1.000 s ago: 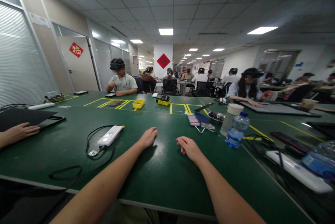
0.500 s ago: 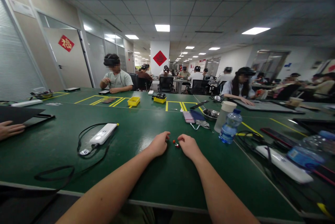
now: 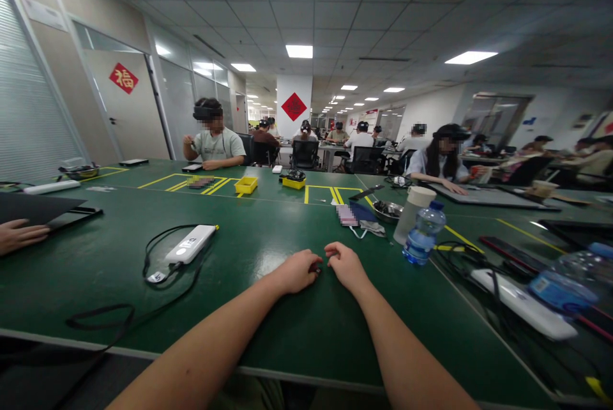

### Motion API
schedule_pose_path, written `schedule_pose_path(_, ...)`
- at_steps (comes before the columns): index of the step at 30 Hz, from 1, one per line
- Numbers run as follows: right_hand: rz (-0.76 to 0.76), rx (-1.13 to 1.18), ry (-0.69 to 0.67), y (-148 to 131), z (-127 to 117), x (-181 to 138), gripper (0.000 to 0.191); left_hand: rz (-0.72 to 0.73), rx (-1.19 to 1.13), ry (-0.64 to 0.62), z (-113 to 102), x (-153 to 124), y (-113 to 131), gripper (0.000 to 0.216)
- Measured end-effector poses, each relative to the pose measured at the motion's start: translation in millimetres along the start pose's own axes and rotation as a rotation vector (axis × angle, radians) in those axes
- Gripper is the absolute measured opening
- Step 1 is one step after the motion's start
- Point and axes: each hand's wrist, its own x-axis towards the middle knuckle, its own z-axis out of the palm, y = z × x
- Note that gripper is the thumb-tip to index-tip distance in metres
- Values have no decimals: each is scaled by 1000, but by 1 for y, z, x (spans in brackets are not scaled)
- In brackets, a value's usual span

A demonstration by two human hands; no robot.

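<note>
My left hand point(image 3: 297, 272) and my right hand point(image 3: 345, 265) rest side by side on the green table point(image 3: 297, 327), fingertips almost touching. The fingers of both are curled in and pinched toward each other. Whatever lies between the fingertips is hidden by the fingers. A white power bank point(image 3: 190, 244) with a black cable lies to the left of my left hand. To the right of my right hand stands a blue-labelled water bottle point(image 3: 423, 232).
A white cup point(image 3: 410, 213), a metal bowl point(image 3: 385, 210) and a face mask point(image 3: 371, 227) sit behind the bottle. Cables, a white device point(image 3: 522, 303) and another bottle point(image 3: 565, 279) crowd the right. Another person's hand point(image 3: 18, 234) rests at the left edge. Yellow trays point(image 3: 246, 186) and seated people are farther back.
My hands have come together from about a hand's width apart. Half a second ago small red pieces lay on the table between them; now the closed fingers cover that spot.
</note>
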Motion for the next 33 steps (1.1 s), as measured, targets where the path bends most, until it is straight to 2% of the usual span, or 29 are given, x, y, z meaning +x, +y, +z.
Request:
schedule_pose_path(4,-30,-63,20,0,-4,0,24,15,-11,8,2,0,-2,22)
schedule_pose_path(8,-21,-90,32,-2,-6,-2,19,-71,-240,183,1,4,-14,20)
schedule_pose_path(12,-167,-134,-155,-10,1,-8,24,-240,-609,314,-2,7,-31,26)
schedule_pose_path(15,-279,-197,-266,-16,9,-12,19,-260,-808,287,-2,6,-37,26)
schedule_pose_path(17,-294,-206,-260,-19,12,-13,11,-247,-883,248,0,5,-37,26)
schedule_pose_path(20,-212,-129,-203,-18,10,-11,8,-248,-967,215,2,4,-33,28)
schedule_pose_path(23,-76,59,-200,-17,4,-9,11,-256,-1087,189,3,5,-29,34)
schedule_pose_path(26,-3,255,-173,-19,1,-9,15,-284,-1198,157,4,5,-27,31)
schedule_pose_path(29,30,443,-161,-20,3,-10,16,-315,-1232,138,5,5,-26,25)
schedule_pose_path(33,175,640,-151,-19,6,-10,18,-344,-1248,133,6,5,-26,24)
